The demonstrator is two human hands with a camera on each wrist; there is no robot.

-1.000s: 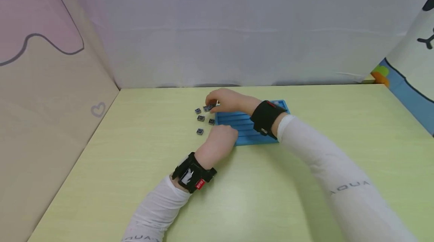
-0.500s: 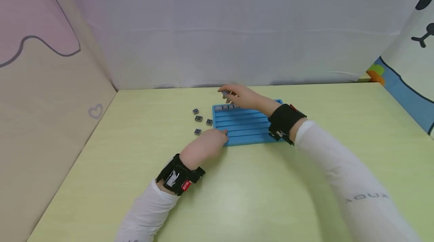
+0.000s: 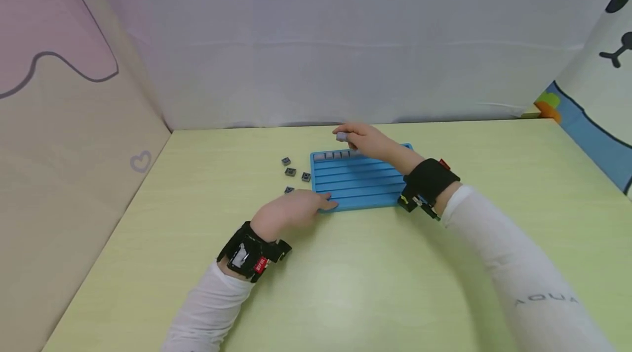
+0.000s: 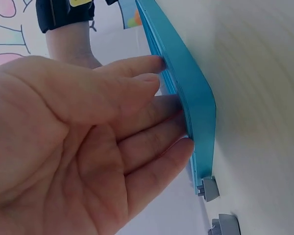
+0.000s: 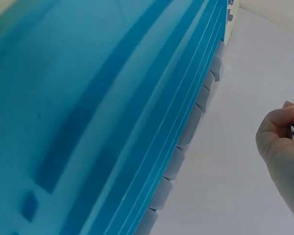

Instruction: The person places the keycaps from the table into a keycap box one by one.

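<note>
My right hand (image 3: pixel 367 142) has carried a small grey square block (image 3: pixel 341 136) from the loose blocks, fingers pinching it above the ridged blue plastic tray's (image 3: pixel 360 182) top row at frame centre. My left hand (image 3: pixel 291 211) presses flat fingers on the tray's near-left corner.

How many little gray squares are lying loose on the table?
4: a cluster left of the blue tray, and by the left hand, which may hide more.

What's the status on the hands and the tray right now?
Left hand flat, fingers pressing blue tray near corner. Right hand pinching a grey block above the far slot's row of blocks. Four loose blocks left of tray, nothing obstructing.
</note>
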